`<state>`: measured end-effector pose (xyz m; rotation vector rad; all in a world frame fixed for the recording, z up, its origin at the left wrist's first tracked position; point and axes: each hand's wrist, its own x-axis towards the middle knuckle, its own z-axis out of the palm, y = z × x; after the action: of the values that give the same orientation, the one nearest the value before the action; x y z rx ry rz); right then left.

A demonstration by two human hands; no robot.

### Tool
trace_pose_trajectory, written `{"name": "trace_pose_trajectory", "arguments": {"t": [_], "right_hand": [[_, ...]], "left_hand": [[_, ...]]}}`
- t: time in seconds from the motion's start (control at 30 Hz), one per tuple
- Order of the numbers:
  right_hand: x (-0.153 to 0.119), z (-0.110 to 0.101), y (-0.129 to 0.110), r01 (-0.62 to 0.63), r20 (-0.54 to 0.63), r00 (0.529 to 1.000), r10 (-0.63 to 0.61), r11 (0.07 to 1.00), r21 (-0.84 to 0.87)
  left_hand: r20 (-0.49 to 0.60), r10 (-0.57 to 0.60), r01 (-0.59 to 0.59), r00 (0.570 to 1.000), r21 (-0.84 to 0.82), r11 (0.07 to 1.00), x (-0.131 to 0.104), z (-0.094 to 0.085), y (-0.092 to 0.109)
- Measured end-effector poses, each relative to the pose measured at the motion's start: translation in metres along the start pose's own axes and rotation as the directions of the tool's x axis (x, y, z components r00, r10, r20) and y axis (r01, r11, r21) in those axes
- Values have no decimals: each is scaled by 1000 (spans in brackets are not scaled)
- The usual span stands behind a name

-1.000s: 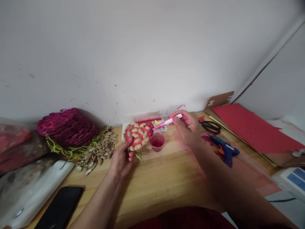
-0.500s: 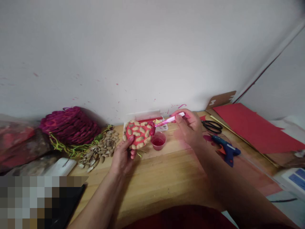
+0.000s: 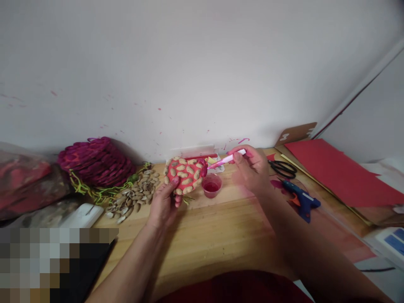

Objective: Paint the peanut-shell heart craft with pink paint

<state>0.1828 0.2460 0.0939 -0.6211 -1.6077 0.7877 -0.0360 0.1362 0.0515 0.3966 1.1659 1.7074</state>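
My left hand (image 3: 166, 202) grips a flat red disc covered with peanut shells (image 3: 182, 173), thumb on its face and fingers behind. Most shells are bare tan; those on the right edge are wet with magenta paint. My right hand (image 3: 252, 168) pinches a white-handled paintbrush (image 3: 229, 158) stained pink. Its tip is at the painted shells on that edge. Just below stands a small clear cup of magenta paint (image 3: 211, 186) on the wooden table (image 3: 202, 244).
At left are loose peanut shells (image 3: 139, 193), a stack of magenta shell-covered pieces (image 3: 96, 162) and a white box (image 3: 85, 215). To the right lie black scissors (image 3: 284, 169), a blue glue gun (image 3: 304, 202) and red sheets (image 3: 341, 172). A wall (image 3: 202, 84) rises behind.
The whole view has shifted slightly. My hands keep nearly the same pose, with the disc still held and the brush tip still at its painted right edge.
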Motion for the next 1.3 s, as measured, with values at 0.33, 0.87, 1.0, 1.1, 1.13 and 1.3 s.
{"name": "trace_pose_trajectory", "arguments": {"t": [0.33,0.87,1.0,1.1,1.13,1.3], "right_hand": [[-1,0,-3,29,-38,999,-33,996,-87],[-5,1,-2,115,27,993,-112,974,-197],[-2,-2,-2,70,-18,997,-73,988,-140],[-1,-3,-3,42,67,997,-31,985,-167],[-1,-3,-3,53,114,993,-30,976,-211],[-5,6,4,131,390,920,38,908,-398]], "left_hand": [[-18,81,-81,997,10,997,-1,-1,-3],[53,282,-286,958,133,949,-4,-7,-9],[-24,247,-243,969,104,964,-2,-4,-7],[-85,227,-223,970,55,973,0,-2,-5],[-93,222,-218,971,43,975,1,-2,-5],[-127,174,-172,977,23,985,4,-3,-5]]}}
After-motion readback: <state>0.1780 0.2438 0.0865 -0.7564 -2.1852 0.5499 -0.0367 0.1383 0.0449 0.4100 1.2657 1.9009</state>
